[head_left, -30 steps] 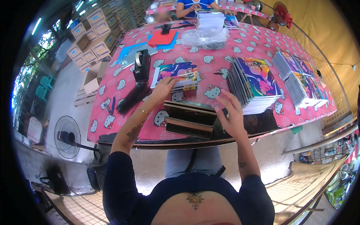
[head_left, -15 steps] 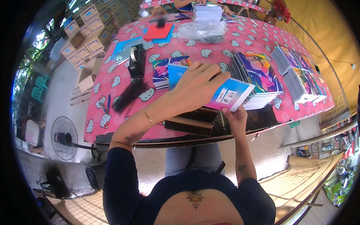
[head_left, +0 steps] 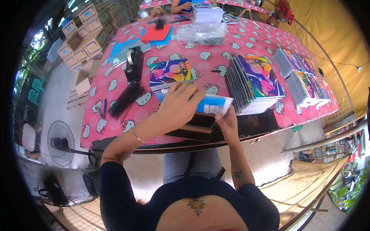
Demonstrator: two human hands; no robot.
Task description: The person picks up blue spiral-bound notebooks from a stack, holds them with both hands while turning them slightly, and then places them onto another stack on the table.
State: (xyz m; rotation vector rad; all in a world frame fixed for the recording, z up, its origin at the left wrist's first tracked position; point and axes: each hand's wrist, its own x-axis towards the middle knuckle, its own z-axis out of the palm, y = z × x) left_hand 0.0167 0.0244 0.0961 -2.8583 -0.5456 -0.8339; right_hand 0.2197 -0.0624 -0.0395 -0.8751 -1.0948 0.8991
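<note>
The left hand lies palm-down with its fingers spread across the top of a blue-and-white booklet, pressing on it from above. The right hand grips the same booklet from below at its near edge, thumb and fingers pinching the cover. The booklet is held just above the near edge of the pink patterned tablecloth, over a dark tray at the table's front.

Just beyond the left hand sits a short stack of colourful notebooks. To its right stands a taller stack of spiral notebooks, and farther right 2 more stacks lie side by side. Left of the short stack, a black tape dispenser stands upright, with a black comb binding spine lying in front of it. A clear plastic bundle and a red sheet lie at the far side of the table. Cardboard boxes are stacked beyond the table's left, and a floor fan stands below.
</note>
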